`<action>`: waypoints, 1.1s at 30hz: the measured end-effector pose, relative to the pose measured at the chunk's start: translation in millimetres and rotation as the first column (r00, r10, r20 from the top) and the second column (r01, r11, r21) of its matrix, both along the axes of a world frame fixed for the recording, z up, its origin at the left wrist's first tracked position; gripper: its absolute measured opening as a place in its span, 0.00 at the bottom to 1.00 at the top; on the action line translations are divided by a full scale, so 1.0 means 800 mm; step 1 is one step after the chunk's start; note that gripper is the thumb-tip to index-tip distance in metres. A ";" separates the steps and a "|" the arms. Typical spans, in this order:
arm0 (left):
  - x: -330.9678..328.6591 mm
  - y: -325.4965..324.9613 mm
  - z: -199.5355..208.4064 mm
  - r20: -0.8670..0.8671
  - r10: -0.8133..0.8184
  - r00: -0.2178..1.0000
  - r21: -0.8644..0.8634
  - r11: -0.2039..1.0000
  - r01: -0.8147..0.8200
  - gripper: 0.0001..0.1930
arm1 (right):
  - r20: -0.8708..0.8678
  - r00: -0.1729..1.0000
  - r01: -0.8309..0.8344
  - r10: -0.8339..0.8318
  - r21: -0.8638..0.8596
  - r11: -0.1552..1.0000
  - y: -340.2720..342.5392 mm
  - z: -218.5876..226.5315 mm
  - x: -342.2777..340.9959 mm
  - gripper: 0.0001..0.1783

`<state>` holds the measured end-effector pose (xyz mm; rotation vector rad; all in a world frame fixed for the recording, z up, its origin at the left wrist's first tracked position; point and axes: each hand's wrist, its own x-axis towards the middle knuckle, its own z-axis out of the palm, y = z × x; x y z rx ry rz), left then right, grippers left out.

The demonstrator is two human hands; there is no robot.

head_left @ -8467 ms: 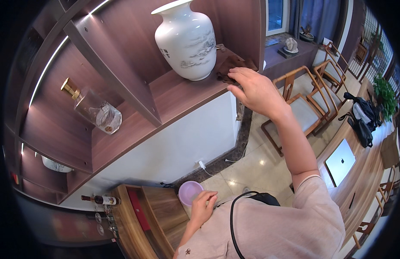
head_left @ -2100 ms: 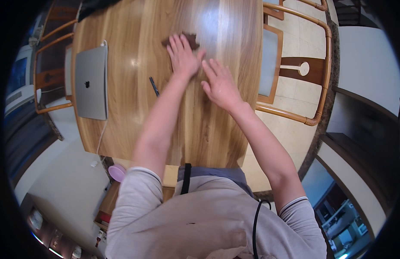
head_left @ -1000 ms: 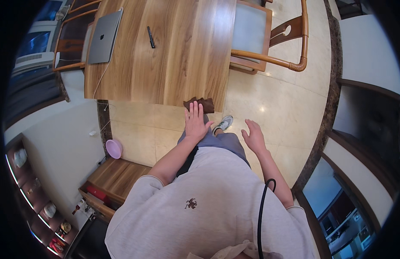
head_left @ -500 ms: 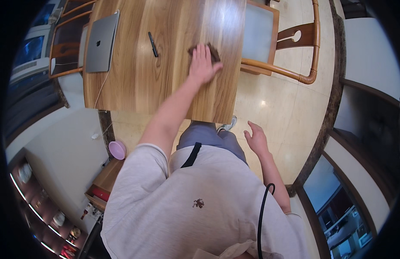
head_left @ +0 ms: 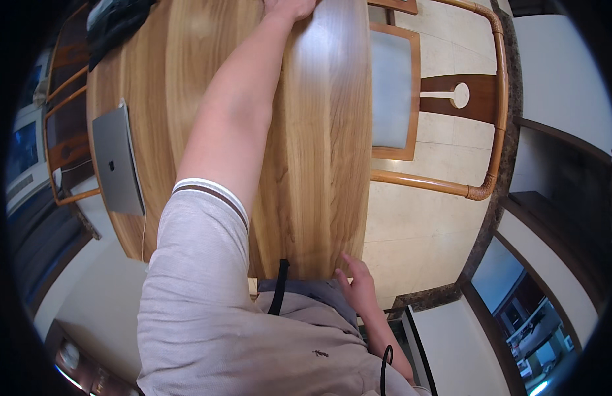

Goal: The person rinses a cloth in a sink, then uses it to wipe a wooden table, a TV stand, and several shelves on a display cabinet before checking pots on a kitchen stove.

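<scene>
My left arm stretches far across the wood-grain table (head_left: 319, 198). At the top edge of the view my left hand (head_left: 294, 6) is cut off. Its fingers lie out of sight, and whatever is under them does not show. By the table's near edge, in front of my body, my right hand (head_left: 360, 289) hangs with thumb and fingers apart and holds nothing. The brown cloth and the black pen seen earlier are not visible now.
A closed grey laptop (head_left: 118, 162) with a white cable lies at the table's left edge. Beyond it sits a dark, crumpled bag-like thing (head_left: 114, 30). Wooden chairs stand on both sides, the right one (head_left: 467, 99) close to the table edge.
My left hand has gone from lying flat on the brown cloth to the far part of the table. My body has leaned forward. My right hand now shows close to the table's near edge.
</scene>
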<state>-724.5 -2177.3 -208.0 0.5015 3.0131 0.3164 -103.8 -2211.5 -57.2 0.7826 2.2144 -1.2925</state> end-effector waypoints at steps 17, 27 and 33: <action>0.523 -0.078 0.039 0.028 -0.571 0.821 0.224 0.803 0.552 0.41 | -0.225 0.972 -0.050 0.073 0.107 0.993 0.035 0.035 0.050 0.23; 0.871 -0.207 0.042 0.027 -0.483 0.875 0.113 0.871 0.477 0.34 | -0.274 0.946 -0.164 0.171 0.047 0.985 0.072 0.040 0.260 0.22; 0.893 -0.206 0.092 0.430 -0.192 0.882 0.363 0.931 0.026 0.18 | -0.239 0.969 0.021 -0.057 -0.150 0.988 0.087 0.028 0.351 0.26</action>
